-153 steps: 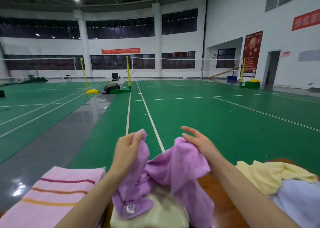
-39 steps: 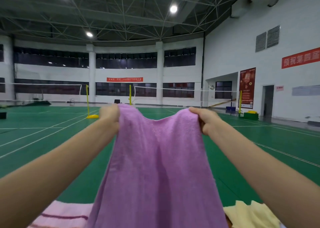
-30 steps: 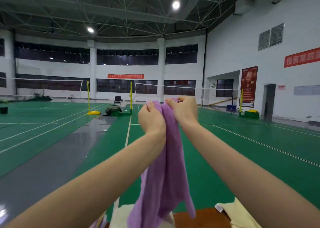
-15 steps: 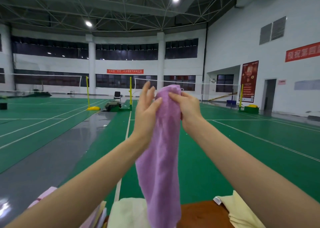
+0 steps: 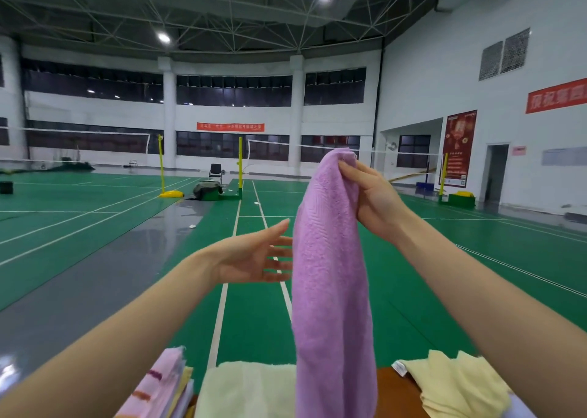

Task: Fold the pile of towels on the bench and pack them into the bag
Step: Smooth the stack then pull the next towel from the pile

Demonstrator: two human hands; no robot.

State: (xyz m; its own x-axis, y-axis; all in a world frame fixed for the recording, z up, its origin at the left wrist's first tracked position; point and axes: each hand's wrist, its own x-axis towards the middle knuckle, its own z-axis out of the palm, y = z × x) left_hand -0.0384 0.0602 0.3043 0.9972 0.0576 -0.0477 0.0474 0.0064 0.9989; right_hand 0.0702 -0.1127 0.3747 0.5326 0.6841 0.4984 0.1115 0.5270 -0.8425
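Observation:
A purple towel, folded in half lengthwise, hangs straight down in front of me. My right hand pinches its top edge at head height. My left hand is lower, to the left of the towel, palm open and fingers straight, their tips at the towel's left side. Below, on the brown bench, lie a pale cream towel, a yellow towel at the right and a pink striped towel stack at the left. No bag is in view.
Beyond the bench stretches a green badminton court with white lines. Yellow net posts, a chair and a dark bag stand far off.
My left hand let go of the towel's top and dropped down to its left side, fingers spread. My right hand keeps the top and has shifted slightly right.

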